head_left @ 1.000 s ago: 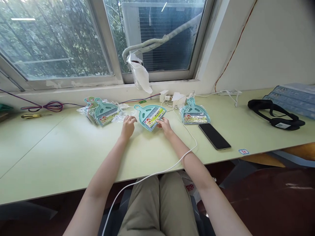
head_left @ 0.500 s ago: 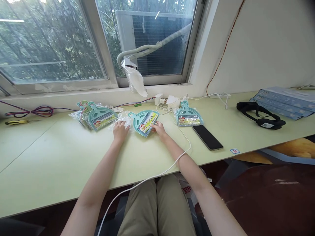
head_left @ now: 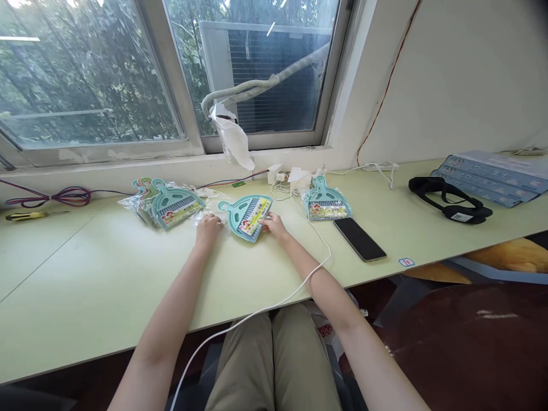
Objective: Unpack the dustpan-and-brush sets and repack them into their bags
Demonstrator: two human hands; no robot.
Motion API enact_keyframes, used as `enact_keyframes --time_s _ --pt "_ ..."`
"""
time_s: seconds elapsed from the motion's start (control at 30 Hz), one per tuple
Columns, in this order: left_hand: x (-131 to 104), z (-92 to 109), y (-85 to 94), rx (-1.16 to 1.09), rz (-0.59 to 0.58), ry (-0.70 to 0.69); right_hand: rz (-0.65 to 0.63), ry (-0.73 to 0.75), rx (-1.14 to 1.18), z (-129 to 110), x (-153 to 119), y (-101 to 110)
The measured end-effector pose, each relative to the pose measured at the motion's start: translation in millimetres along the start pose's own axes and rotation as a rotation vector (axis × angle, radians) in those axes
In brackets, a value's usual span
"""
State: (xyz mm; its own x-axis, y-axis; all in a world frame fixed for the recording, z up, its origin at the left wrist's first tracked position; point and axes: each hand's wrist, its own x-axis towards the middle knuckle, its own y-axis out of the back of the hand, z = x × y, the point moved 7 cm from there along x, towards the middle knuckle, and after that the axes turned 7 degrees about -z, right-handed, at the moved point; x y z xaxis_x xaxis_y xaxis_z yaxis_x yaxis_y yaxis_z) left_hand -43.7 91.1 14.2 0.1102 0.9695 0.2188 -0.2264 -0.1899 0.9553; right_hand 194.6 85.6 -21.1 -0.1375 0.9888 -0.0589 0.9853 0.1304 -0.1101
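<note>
A teal mini dustpan [head_left: 237, 215] with a brush and a yellow printed card lies tilted in front of me, its ringed handle toward the upper left. My right hand [head_left: 276, 225] grips its lower right edge, fingers closed at the card's end. On the other side, my left hand [head_left: 208, 228] rests on the table with its fingers pressed into a crumpled clear plastic bag [head_left: 215, 201]. Left of that is a pile of similar wrapped dustpan sets [head_left: 175, 204], a teal one on top. Another wrapped dustpan set [head_left: 327, 200] lies to the right.
A phone [head_left: 360, 239] lies right of my right hand. A white cable [head_left: 314, 273] crosses over my right forearm. Farther right are a black head strap [head_left: 449, 200] and blue boxes [head_left: 483, 178]. Bundled wires [head_left: 71, 196] and a screwdriver [head_left: 28, 216] lie at far left.
The dustpan has shifted slightly left and down with my right hand. My left hand's fingers have drawn closer together on the plastic. The view has turned a little.
</note>
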Motion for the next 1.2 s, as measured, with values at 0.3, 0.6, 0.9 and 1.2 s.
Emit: enact_keyframes --time_s 0.3,0.6,0.9,1.2 --pt "-2 -3 0.6 0.042 0.002 0.081 -0.026 -0.008 -0.022 2 1 -3" --pt "1 -8 -3.4 0.047 -0.043 0.132 -0.044 -0.011 -0.050 1 0 -4" --pt "-1 -7 -1.8 0.054 0.015 0.120 -0.082 -0.014 -0.059 -1 -1 -8" --pt "-12 -30 27.4 -0.145 0.257 0.302 -0.149 -0.028 -0.065 -3 -4 -14"
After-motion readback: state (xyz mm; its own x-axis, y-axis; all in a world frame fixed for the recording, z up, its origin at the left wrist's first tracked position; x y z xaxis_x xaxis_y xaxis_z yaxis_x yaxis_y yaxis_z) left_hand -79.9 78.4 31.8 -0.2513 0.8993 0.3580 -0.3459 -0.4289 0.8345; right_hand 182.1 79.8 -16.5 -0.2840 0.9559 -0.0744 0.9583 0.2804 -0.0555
